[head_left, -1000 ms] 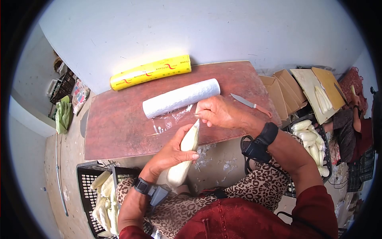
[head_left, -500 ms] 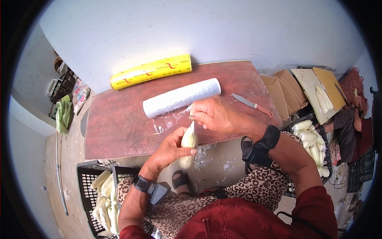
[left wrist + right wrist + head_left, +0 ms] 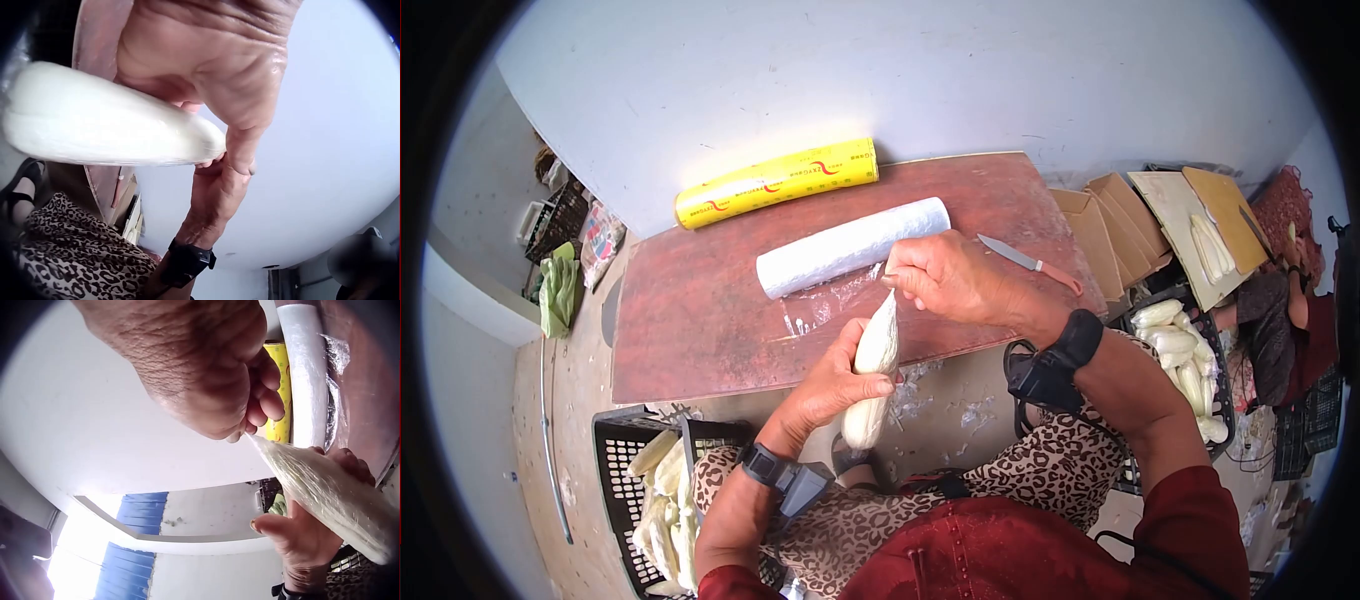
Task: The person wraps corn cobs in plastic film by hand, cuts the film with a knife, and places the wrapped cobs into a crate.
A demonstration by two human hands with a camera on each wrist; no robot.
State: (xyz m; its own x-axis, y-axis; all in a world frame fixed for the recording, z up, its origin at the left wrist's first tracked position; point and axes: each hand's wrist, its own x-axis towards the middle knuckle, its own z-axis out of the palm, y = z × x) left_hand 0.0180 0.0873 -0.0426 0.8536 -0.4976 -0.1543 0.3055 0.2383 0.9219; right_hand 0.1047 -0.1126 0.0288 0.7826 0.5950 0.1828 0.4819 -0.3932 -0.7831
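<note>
Wrapped cob (image 3: 874,372) gripped in left hand (image 3: 832,380); right hand (image 3: 940,280) fingers pinching film tip at tabletop's near edge; twist-off unfinished.

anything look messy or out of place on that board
Crumpled cling film scraps lie on the red board below the white film roll, and more litter the floor. The knife lies bare near the board's right edge.

Head downward; 2 wrist close-ups upward.
</note>
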